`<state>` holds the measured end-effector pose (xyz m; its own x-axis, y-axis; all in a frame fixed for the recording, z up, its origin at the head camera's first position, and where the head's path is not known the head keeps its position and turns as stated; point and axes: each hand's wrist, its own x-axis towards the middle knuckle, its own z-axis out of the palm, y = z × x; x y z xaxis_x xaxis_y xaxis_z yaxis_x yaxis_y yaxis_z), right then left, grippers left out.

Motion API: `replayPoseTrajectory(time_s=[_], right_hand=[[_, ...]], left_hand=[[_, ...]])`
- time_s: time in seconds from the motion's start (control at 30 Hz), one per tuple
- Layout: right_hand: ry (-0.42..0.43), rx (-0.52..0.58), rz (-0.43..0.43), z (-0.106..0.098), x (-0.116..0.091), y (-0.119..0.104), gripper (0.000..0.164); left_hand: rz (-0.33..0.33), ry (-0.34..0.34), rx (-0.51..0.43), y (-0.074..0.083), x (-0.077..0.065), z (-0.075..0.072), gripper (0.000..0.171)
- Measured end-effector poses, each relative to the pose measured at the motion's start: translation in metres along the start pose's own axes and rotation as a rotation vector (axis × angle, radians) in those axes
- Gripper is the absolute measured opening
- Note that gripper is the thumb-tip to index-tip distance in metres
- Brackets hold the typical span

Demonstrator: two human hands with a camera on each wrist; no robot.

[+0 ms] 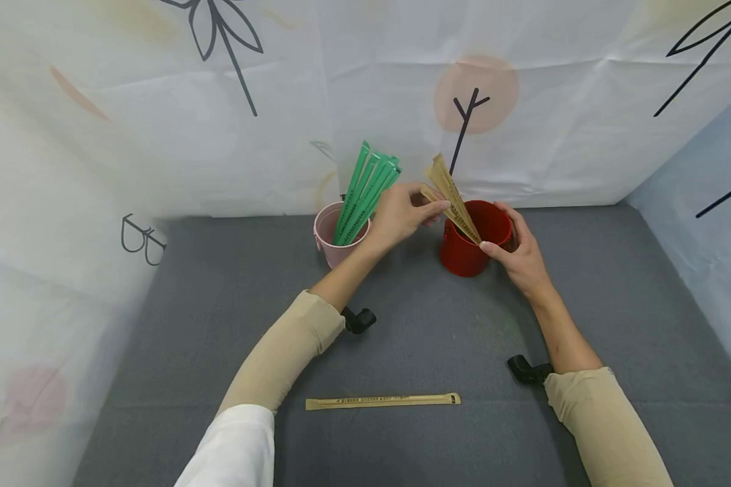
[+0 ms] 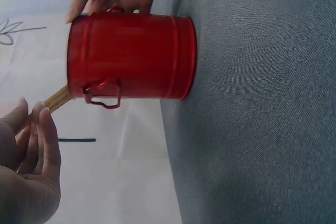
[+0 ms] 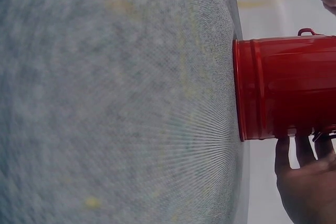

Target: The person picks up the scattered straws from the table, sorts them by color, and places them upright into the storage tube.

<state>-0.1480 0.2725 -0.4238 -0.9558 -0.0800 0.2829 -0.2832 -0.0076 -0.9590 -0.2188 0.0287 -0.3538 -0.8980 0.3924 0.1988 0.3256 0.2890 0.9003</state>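
In the head view my left hand pinches a tan stick packet between thumb and fingers. Its lower end reaches into the red bucket. More tan packets lean in the bucket beside it, fanned toward the left. My right hand holds the bucket at its right side, thumb at the near rim. Fingers press the bucket wall in the right wrist view. The left wrist view shows the pinched packet entering over the rim; the packets' lower ends are hidden inside.
A pink bucket holding several green stick packets stands left of the red one, partly behind my left forearm. One tan packet lies flat near the front of the grey table. A patterned white cloth hangs behind.
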Motion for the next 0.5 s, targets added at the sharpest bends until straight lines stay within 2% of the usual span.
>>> replayPoseTrajectory(time_s=[0.13,0.27,0.37,0.5], right_hand=[[-0.009,0.004,-0.004,0.0,0.0,0.001,0.07],[-0.008,-0.007,0.0,0.0,0.0,0.001,0.07],[-0.003,-0.011,0.003,0.0,-0.001,0.0,0.07],[-0.006,-0.015,0.006,0.0,-0.001,-0.002,0.07]], left_hand=[[-0.004,-0.01,0.041,-0.002,0.0,0.002,0.02],[-0.018,-0.036,0.025,-0.002,-0.005,-0.003,0.022],[-0.011,-0.037,-0.012,-0.001,-0.014,-0.01,0.02],[0.038,-0.018,-0.015,-0.001,-0.03,-0.022,0.023]])
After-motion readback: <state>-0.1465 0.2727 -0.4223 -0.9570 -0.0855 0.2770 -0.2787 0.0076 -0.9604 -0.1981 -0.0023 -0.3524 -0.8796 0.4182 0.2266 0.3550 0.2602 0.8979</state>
